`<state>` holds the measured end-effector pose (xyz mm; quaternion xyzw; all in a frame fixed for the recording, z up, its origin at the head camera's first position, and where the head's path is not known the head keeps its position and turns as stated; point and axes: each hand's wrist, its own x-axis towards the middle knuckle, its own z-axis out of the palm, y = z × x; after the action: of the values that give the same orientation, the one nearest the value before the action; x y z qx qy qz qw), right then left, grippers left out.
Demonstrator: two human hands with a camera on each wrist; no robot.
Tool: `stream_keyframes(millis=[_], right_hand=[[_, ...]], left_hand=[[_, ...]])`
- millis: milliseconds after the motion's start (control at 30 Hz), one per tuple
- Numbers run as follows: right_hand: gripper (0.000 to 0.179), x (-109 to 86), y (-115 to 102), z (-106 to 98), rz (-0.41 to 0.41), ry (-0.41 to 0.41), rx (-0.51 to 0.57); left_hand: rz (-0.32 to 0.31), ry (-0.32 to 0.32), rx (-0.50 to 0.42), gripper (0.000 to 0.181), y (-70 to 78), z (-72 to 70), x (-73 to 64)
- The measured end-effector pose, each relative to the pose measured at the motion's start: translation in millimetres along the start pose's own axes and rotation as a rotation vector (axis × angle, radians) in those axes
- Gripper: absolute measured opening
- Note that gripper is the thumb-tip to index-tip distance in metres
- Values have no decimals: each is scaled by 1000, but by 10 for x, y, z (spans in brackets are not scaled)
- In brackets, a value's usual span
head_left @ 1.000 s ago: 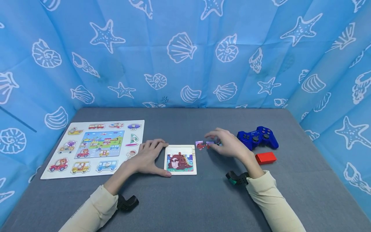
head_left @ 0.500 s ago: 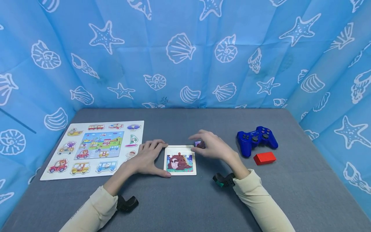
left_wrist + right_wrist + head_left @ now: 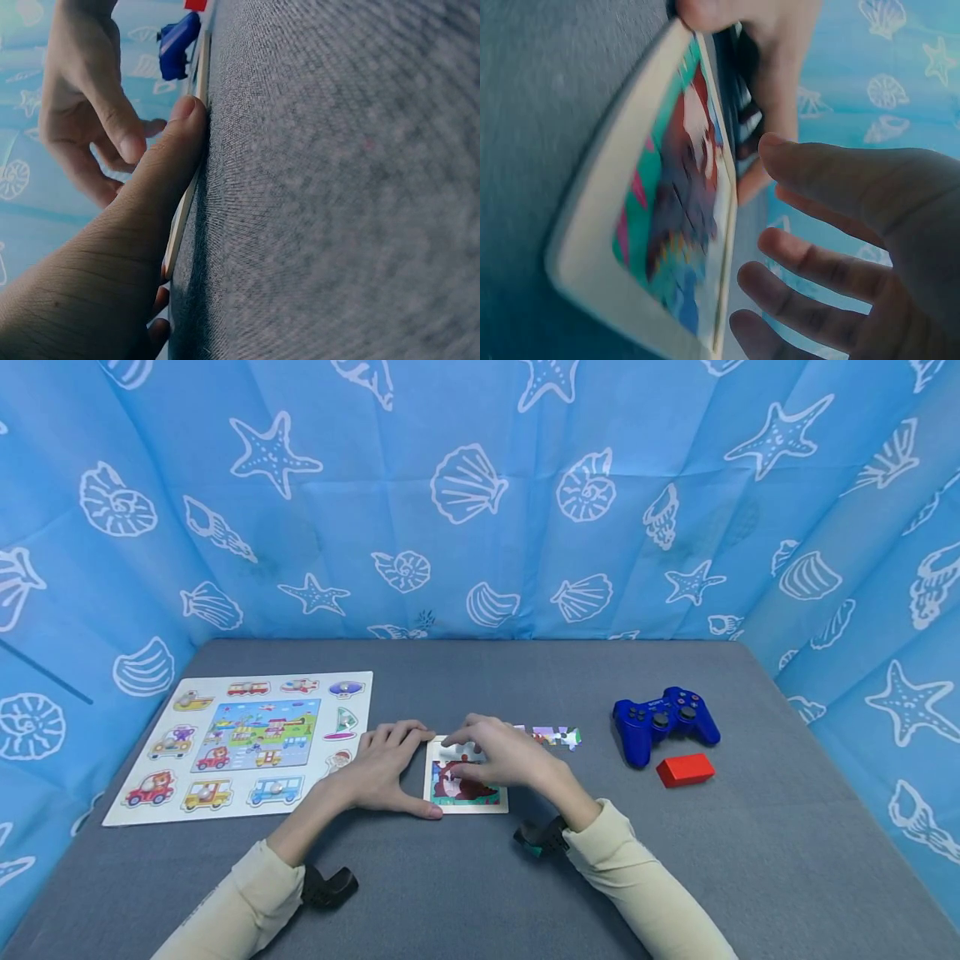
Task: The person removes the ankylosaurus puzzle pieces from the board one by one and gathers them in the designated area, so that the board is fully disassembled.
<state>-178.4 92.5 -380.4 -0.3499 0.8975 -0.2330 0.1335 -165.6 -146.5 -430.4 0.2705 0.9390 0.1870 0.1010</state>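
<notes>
A small wooden jigsaw tray (image 3: pixel 502 810) lies flat on the table, with a partly filled picture of a brown spiky hedgehog-like animal (image 3: pixel 682 187). My left hand (image 3: pixel 382 768) grips the tray's left side, index finger at the far corner and thumb along the near edge. Above the tray hovers my right hand (image 3: pixel 510 756), thumb and index finger apart, no piece visible between them. In the right wrist view its fingers (image 3: pixel 802 251) are loosely bent. Several loose jigsaw pieces (image 3: pixel 558 737) lie in a row just beyond the right hand, which partly hides them.
To the left lies a large white vehicle peg puzzle board (image 3: pixel 161 739). A blue game controller (image 3: pixel 663 722) and a red block (image 3: pixel 686 770) sit at the right. A blue curtain (image 3: pixel 480 560) with shell prints hangs behind the grey table (image 3: pixel 450 893).
My right hand has moved left from the loose pieces to above the tray, uncovering the right end of the row. My left hand has stayed at the tray's left side.
</notes>
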Motion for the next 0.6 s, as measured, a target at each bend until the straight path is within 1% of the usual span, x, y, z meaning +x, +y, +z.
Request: stream_keyframes(millis=[233,433,600], right_hand=[[37,48,-44,90,-6,-34,1],[37,70,-68,133,-24,-40,-31],[37,82,-70,179,-16,-43,-65]], left_hand=[[-7,-6,-5,108,11,0,8],[-21,-5,-2,111,11,6,9],[-24,-1,-7,111,11,13,10]])
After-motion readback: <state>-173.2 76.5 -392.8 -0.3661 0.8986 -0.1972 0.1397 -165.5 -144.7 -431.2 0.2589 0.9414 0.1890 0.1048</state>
